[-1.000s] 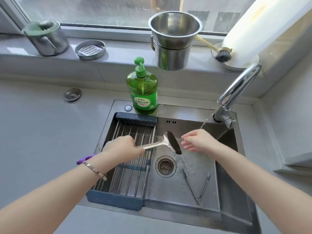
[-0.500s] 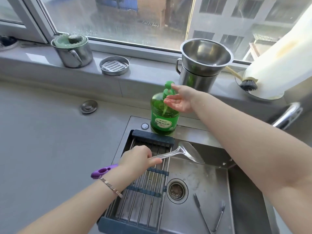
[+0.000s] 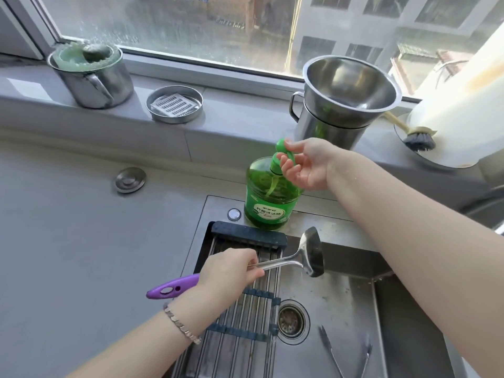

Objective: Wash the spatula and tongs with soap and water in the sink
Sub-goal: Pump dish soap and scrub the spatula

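My left hand (image 3: 231, 271) grips the steel spatula (image 3: 311, 252) by its shaft, with the purple handle end (image 3: 171, 289) sticking out behind the wrist. The blade hangs over the sink (image 3: 335, 301) beside the drying rack. My right hand (image 3: 305, 165) rests on the pump head of the green soap bottle (image 3: 268, 203), thumb on top and the cupped fingers under the nozzle. The metal tongs (image 3: 345, 353) lie on the sink floor at the lower right, partly cut off by the frame edge.
A roll-up drying rack (image 3: 245, 309) covers the sink's left part, and the drain (image 3: 290, 320) is beside it. On the windowsill stand a lidded steel pot (image 3: 92, 77), a round strainer dish (image 3: 174, 105), stacked steel bowls (image 3: 343, 99) and a dish brush (image 3: 417, 137). A sink plug (image 3: 129, 180) lies on the grey counter.
My right hand left the water stream, reached up to the soap bottle and now sits on its pump. The view tilted up; the spatula stays in my left hand.
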Demonstrator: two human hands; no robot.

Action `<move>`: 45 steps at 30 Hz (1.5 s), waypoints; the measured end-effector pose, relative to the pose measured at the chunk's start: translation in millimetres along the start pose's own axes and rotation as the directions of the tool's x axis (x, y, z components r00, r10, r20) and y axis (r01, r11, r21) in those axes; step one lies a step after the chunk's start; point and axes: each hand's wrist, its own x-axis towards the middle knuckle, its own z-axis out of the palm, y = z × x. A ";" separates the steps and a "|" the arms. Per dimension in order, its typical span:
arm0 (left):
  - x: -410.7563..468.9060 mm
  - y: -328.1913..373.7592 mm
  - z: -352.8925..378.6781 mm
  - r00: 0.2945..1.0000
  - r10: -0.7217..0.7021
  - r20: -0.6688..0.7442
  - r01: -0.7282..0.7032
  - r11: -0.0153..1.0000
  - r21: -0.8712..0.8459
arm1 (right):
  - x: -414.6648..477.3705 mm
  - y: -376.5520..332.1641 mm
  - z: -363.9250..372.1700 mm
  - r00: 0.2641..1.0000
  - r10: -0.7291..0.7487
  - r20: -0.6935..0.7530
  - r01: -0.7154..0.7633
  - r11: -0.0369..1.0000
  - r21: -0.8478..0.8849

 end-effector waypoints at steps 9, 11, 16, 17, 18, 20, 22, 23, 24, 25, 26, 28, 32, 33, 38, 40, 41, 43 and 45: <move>-3.0 1.4 1.3 0.997 0.055 0.057 -0.058 0.997 0.049 | 5.3 8.3 4.4 1.000 0.025 -0.013 -0.024 0.998 0.059; -7.4 2.8 0.4 0.998 0.036 0.045 -0.038 0.998 0.048 | 1.9 7.7 4.4 0.999 0.036 -0.008 -0.036 0.997 0.068; -17.0 13.7 -3.3 0.998 -0.063 0.030 0.063 0.998 0.005 | -13.2 10.5 0.7 1.000 -0.009 0.008 0.008 0.998 0.064; -20.0 16.6 -4.4 0.997 -0.077 0.031 0.077 0.997 0.000 | -17.7 12.9 -2.6 1.000 -0.024 0.009 0.023 0.997 0.073; -23.5 19.1 -5.3 0.996 -0.081 0.027 0.080 0.997 0.009 | -23.3 16.1 -7.0 0.999 -0.048 0.015 0.046 0.995 0.094; -32.8 23.4 -4.8 0.997 -0.075 0.006 0.075 0.997 0.037 | -36.9 27.8 -21.4 0.994 -0.109 0.030 0.103 0.979 0.174; -42.6 25.6 -1.8 0.997 -0.075 -0.010 0.076 0.996 0.046 | -51.7 48.5 -41.6 0.988 -0.151 0.017 0.141 0.952 0.270; -48.6 28.6 2.0 0.997 -0.077 -0.010 0.078 0.996 0.046 | -60.4 63.6 -55.5 0.985 -0.172 -0.008 0.167 0.938 0.303; -53.5 29.6 6.0 0.997 -0.082 -0.007 0.083 0.996 0.037 | -67.1 79.8 -68.6 0.977 -0.204 -0.054 0.211 0.930 0.302; -57.4 29.4 9.3 0.996 -0.087 -0.007 0.087 0.996 0.021 | -69.1 97.5 -79.8 0.961 -0.254 -0.112 0.275 0.926 0.258; -62.4 32.0 14.2 0.996 -0.090 -0.009 0.090 0.996 0.006 | -72.0 117.2 -91.2 0.929 -0.325 -0.175 0.352 0.923 0.157; -73.1 42.4 23.1 0.995 -0.098 -0.009 0.097 0.995 -0.032 | -79.8 159.4 -110.0 0.827 -0.520 -0.213 0.472 0.849 -0.238; -87.5 66.3 40.6 0.994 -0.109 -0.016 0.106 0.985 -0.136 | -98.7 236.3 -135.0 0.629 -0.663 0.406 0.515 -0.036 -0.857; -89.7 69.9 43.9 0.994 -0.105 -0.026 0.100 0.985 -0.143 | -100.4 244.9 -143.7 0.612 -0.624 0.487 0.486 -0.189 -0.853; -102.0 87.7 60.5 0.998 -0.057 -0.033 0.051 0.987 -0.150 | -106.5 224.6 -181.0 0.692 -0.663 0.285 0.296 -0.099 -0.950; -103.6 96.2 63.9 0.996 -0.064 -0.057 0.054 0.985 -0.161 | -110.2 221.3 -174.6 0.675 -0.673 0.302 0.273 -0.153 -0.950; -103.7 99.0 63.9 0.995 -0.078 -0.068 0.066 0.985 -0.161 | -113.4 225.1 -170.9 0.668 -0.647 0.369 0.293 -0.227 -0.929; -103.3 100.1 62.7 0.992 -0.107 -0.074 0.092 0.980 -0.175 | -118.1 239.3 -175.4 0.635 -0.576 0.514 0.354 -0.374 -0.857; -104.9 98.1 62.9 0.993 -0.105 -0.049 0.094 0.976 -0.194 | -121.0 242.3 -194.0 0.626 -0.589 0.512 0.380 -0.343 -0.859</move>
